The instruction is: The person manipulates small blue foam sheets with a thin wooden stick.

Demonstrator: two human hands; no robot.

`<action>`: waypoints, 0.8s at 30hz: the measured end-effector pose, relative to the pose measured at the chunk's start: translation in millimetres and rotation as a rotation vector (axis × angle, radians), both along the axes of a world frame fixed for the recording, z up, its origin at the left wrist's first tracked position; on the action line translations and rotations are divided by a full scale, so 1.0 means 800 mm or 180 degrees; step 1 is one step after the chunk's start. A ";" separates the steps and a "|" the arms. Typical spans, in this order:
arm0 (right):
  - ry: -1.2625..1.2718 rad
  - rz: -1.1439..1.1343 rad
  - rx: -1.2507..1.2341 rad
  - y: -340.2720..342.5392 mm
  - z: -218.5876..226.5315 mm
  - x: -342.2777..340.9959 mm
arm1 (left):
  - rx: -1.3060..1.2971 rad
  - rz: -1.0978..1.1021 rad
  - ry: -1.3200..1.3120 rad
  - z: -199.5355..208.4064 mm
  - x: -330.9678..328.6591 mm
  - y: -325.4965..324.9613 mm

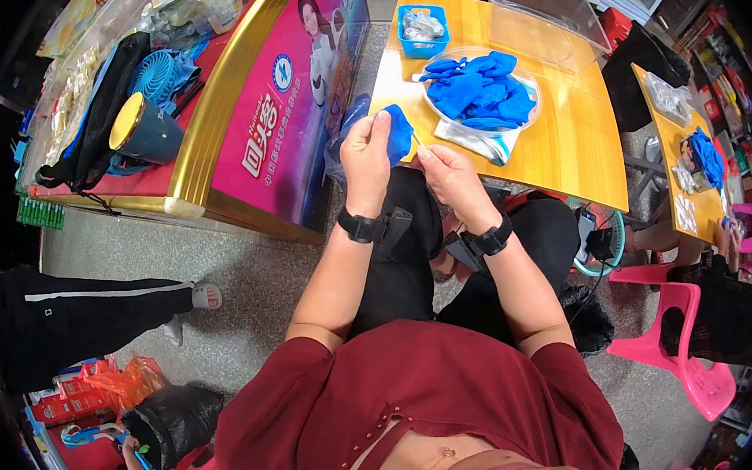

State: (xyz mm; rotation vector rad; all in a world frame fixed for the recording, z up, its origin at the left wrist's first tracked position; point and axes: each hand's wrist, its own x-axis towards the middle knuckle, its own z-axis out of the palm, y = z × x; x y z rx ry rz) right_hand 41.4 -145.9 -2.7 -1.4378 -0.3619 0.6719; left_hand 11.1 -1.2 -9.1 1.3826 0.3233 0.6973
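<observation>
My left hand (365,167) is closed on a small blue fabric piece (400,133), its thumb on top and the fabric sticking out to the right. Close beside it, my right hand (455,182) pinches a thin, pale strip at the fabric's edge; it is too small to name. Both hands are above my lap at the near left edge of the wooden table (577,153). Just beyond them, a clear round bowl (533,81) holds a heap of similar blue fabric pieces (481,91). A folded white cloth (473,142) lies partly under the bowl.
A blue basket (425,44) with clear plastic packets stands at the table's far left corner. To the left is a pink-sided counter (273,110) carrying a tumbler (145,129). Someone sits on a pink chair (693,334) at the right; a person's leg (125,299) shows at the left.
</observation>
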 end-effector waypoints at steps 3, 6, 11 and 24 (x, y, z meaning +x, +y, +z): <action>0.0151 -0.0080 0.0255 0.004 -0.002 -0.005 | -0.0139 0.0129 -0.0289 -0.004 0.000 -0.006; 0.0235 0.0170 0.0014 -0.006 0.002 0.006 | -0.0387 -0.0048 -0.0261 0.003 -0.001 -0.004; -0.0062 0.0596 -0.0505 -0.007 0.003 0.010 | -0.0354 -0.0483 -0.0508 0.001 -0.001 0.008; -0.1337 -0.0259 -0.0543 -0.004 -0.018 0.014 | -0.0757 -0.0595 0.0111 0.009 -0.001 -0.003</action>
